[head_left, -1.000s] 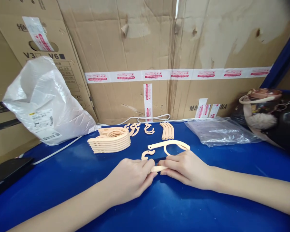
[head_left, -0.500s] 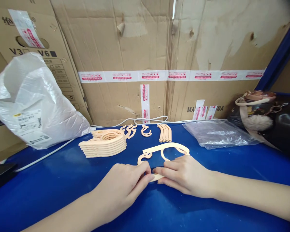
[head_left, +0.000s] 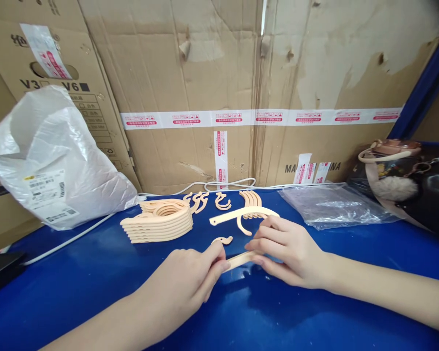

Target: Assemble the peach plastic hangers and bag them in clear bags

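Your left hand (head_left: pixel 192 273) pinches the cream strip (head_left: pixel 239 260) at one end; your right hand (head_left: pixel 292 249) grips the other. It looks light, stiff, smooth; hold near the ends.

A hand fits this side of the stacked cream plastic hangers (head_left: pixel 159 228); a bulging white plastic bag (head_left: pixel 64 156) blocks their left.

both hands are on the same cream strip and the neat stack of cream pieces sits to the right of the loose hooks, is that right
Not quite: the stack sits to the left of the loose hooks, as the head view shows. The left hand and right hand are indeed both on the same cream strip.
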The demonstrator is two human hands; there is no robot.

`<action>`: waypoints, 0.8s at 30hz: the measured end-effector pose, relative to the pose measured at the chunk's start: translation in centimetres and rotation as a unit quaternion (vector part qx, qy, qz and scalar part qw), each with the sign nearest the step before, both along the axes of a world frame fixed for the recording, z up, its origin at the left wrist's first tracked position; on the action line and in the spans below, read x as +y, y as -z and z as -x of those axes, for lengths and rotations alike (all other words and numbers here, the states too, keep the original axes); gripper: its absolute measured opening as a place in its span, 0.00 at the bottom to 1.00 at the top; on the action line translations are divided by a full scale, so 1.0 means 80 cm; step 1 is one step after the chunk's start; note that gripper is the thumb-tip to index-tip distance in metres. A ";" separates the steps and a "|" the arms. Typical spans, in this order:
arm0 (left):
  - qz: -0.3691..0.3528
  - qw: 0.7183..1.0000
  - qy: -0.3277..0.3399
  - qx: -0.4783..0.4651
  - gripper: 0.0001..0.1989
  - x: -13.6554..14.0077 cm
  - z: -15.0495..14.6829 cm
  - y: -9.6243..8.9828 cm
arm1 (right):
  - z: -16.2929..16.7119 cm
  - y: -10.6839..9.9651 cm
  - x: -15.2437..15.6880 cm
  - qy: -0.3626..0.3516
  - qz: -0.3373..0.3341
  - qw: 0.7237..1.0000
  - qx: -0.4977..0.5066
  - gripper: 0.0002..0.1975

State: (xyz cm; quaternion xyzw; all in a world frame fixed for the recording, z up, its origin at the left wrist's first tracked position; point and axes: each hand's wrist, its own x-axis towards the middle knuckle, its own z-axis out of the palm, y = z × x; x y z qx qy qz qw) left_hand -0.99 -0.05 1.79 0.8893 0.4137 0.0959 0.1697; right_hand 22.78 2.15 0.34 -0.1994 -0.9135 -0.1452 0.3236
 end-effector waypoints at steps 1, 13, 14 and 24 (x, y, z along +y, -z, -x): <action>-0.007 1.000 -0.004 0.016 0.13 0.000 0.000 -0.001 | -0.001 -0.003 0.001 0.009 0.001 1.000 0.010 0.09; -0.156 0.980 0.033 0.121 0.13 0.004 0.006 0.009 | -0.007 0.005 0.020 0.103 0.116 0.987 -0.040 0.10; -0.179 0.975 0.049 0.123 0.12 0.005 0.007 0.010 | -0.008 0.006 0.021 0.110 0.117 0.986 -0.038 0.10; -0.300 0.915 0.202 0.176 0.05 0.007 0.010 -0.003 | -0.015 0.008 0.036 0.152 0.165 0.974 0.017 0.11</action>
